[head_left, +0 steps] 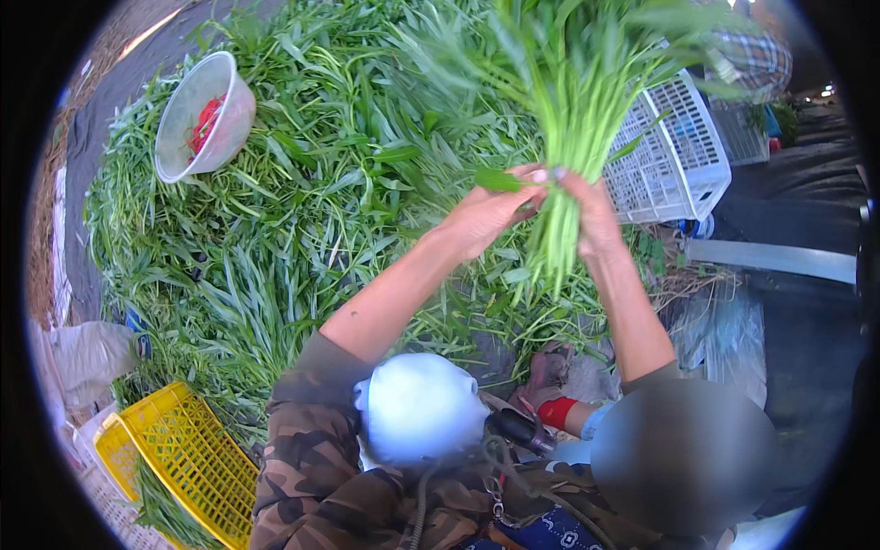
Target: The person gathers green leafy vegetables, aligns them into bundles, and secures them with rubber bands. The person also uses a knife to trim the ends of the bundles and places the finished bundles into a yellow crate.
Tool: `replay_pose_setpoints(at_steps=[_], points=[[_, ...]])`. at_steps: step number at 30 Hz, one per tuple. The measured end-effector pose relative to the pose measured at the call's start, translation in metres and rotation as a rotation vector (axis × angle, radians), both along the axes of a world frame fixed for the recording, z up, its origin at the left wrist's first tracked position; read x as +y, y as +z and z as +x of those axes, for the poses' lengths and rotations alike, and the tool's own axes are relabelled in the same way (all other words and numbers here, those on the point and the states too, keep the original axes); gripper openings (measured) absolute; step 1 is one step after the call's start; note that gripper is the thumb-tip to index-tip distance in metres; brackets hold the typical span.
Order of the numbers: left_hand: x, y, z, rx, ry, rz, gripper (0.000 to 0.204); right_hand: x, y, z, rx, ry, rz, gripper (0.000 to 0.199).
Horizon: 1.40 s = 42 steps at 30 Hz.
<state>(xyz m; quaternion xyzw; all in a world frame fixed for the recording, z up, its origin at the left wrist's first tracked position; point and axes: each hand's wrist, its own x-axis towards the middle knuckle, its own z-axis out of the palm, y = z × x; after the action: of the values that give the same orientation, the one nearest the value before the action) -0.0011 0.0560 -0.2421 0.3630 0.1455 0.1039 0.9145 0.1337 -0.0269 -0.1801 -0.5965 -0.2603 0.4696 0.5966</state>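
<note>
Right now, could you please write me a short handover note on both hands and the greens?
Left hand: raised, fingers pinching a leaf at the bunch's stems.
Right hand: gripping the upright bunch of long-stemmed greens around its stems.
Things: a large heap of loose greens covers the ground ahead; a white bowl holding red bands sits on it, far left. A yellow crate is lower left, a white crate right.
Done: one bunch gathered in hand.
Left: no band shows on the bunch; most greens remain loose.

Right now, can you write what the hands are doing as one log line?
left hand: pinching leaf on bunch | right hand: grip round long green leafy stalk bunch | below: loose greens pile | white plastic bowl far left
</note>
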Motion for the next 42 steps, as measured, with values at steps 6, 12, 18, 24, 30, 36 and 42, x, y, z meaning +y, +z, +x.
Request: replay_pose_setpoints(at_steps=[6,12,18,24,30,36,42], points=[[-0.071,-0.11,-0.004,0.247,-0.221,-0.465,0.077,-0.086,-0.131,-0.021,0.457,-0.008,-0.48,0.036],[-0.071,-0.096,-0.011,0.362,-0.124,-0.364,0.069,-0.094,-0.106,-0.021,0.365,0.029,-0.466,0.038],[-0.077,-0.086,-0.015,0.443,0.015,-0.189,0.05,-0.112,-0.106,0.002,0.389,-0.058,-0.474,0.038],[-0.076,-0.084,-0.027,0.531,0.099,-0.226,0.045,-0.107,-0.088,-0.012,0.24,-0.178,-0.54,0.039],[-0.075,-0.08,-0.029,0.56,0.072,-0.156,0.035,-0.102,-0.091,-0.022,0.232,-0.109,-0.424,0.038],[-0.072,-0.084,-0.03,0.56,0.054,-0.11,0.033,-0.098,-0.109,-0.03,0.186,-0.134,-0.354,0.035],[-0.062,-0.078,-0.039,0.614,0.036,-0.082,0.023,-0.102,-0.098,-0.022,0.288,-0.119,-0.369,0.034]])
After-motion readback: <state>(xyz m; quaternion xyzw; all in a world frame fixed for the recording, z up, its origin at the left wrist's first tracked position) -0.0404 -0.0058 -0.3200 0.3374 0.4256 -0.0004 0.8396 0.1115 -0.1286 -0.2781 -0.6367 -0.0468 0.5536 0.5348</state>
